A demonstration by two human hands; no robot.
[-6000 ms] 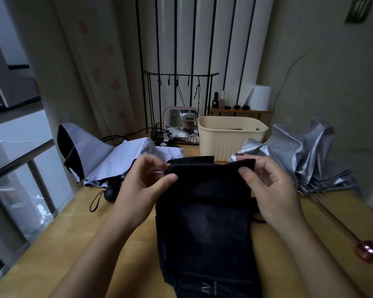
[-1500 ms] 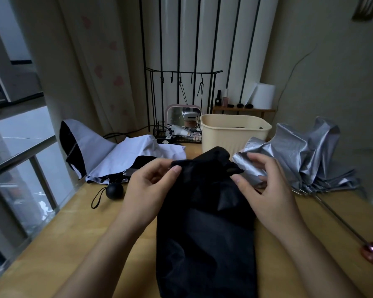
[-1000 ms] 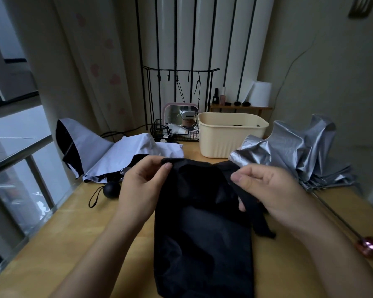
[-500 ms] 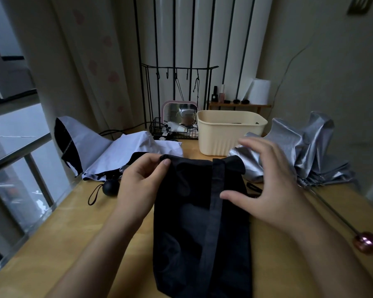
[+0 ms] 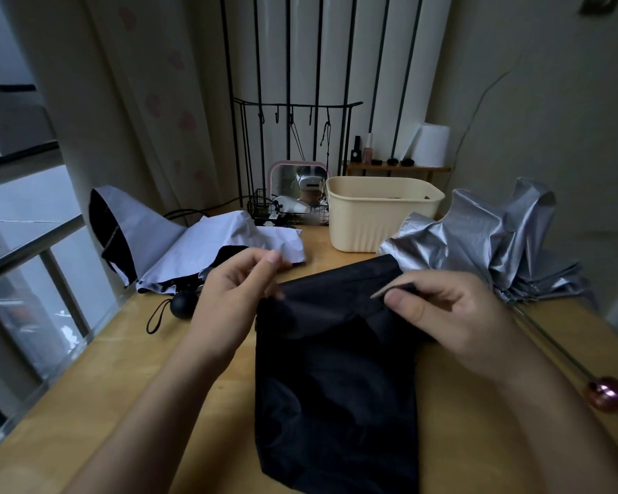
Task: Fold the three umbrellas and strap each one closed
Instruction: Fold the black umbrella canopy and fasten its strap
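A black umbrella (image 5: 336, 369) lies flattened on the wooden table (image 5: 122, 369) in front of me, its cloth bunched at the far end. My left hand (image 5: 229, 301) pinches the far left corner of the black cloth. My right hand (image 5: 450, 311) pinches the far right part of the cloth between thumb and forefinger. A white umbrella with a black lining (image 5: 165, 244) lies unfolded at the left, its round black handle (image 5: 183, 304) and loop toward me. A silver umbrella (image 5: 486, 240) lies crumpled at the right, its thin shaft ending in a pink handle (image 5: 609, 393).
A cream plastic bin (image 5: 379, 215) stands at the back centre. Behind it are a pink-framed mirror (image 5: 297, 183), a wire basket, a black hook rack (image 5: 293, 112) and a small shelf with bottles (image 5: 396, 165). A window rail runs along the left edge.
My right hand, spread over the black strap half a second ago, now pinches the far right cloth. The far edge has been pulled wider and the strap no longer lies across the top.
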